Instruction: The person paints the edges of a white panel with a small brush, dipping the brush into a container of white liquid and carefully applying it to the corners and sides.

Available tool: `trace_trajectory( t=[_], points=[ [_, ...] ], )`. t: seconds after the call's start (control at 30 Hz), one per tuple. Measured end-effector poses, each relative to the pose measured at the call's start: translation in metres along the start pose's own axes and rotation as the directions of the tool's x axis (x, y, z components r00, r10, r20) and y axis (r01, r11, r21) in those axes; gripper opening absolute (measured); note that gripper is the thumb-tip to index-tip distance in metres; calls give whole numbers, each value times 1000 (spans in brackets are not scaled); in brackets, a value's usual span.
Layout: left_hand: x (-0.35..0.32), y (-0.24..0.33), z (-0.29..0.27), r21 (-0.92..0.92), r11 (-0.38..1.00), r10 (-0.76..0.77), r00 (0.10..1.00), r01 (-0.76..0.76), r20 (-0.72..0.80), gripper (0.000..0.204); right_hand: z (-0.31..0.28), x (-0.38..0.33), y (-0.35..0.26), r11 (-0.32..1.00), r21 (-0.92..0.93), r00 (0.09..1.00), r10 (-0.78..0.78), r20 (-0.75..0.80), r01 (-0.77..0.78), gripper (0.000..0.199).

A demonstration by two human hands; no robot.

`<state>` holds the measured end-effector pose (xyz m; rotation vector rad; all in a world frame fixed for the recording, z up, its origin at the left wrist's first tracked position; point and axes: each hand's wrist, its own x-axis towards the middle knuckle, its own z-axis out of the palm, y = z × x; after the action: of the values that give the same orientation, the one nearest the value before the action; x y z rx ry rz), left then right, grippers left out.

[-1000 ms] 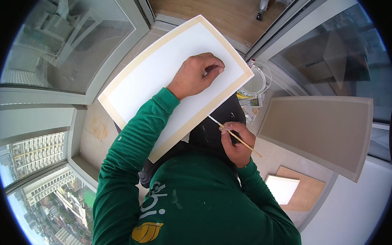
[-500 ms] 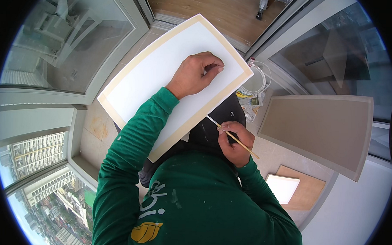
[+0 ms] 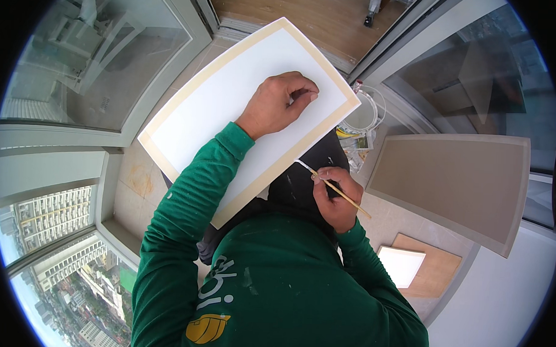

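A white board [image 3: 220, 89] with a tan taped border rests tilted across my lap. My left hand [image 3: 277, 106] is over its white face, thumb and fingertips pinched together. Whatever they may hold is too small to make out. In my right hand [image 3: 339, 199] is a slim paintbrush [image 3: 358, 207] with a wooden handle, gripped between thumb and fingers. Its white end points up and left, close to the board's near right edge.
On the right leans a large taupe panel [image 3: 449, 185] with a paler border. A small white panel [image 3: 401, 266] lies on a brown board [image 3: 437, 265] on the floor. Coiled white tubing [image 3: 369, 112] sits beyond my knee. Glass doors and windows surround me.
My right hand and the paintbrush have shifted slightly to the right and down. The board's far corner has risen a little; my left hand stays pinched over it.
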<state>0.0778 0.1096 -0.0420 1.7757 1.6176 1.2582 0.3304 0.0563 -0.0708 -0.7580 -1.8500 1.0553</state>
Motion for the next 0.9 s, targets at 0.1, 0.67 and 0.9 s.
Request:
trace_trajectory(
  t=[0.1, 0.67, 0.9],
  points=[
    [-1, -1, 1, -19, 1000, 3, 1000, -3, -9, 11, 1, 0, 3, 1000, 11, 1000, 6, -9, -6, 23],
    [0, -3, -3, -61, 996, -70, 997, 71, 17, 11, -5, -3, 2, 965, 260, 998, 57, -36, -46, 22],
    [-1, -6, -2, -91, 993, -80, 997, 81, 16, 12, -12, -3, 19, 761, 625, 978, 206, 23, -174, 19]
  ],
)
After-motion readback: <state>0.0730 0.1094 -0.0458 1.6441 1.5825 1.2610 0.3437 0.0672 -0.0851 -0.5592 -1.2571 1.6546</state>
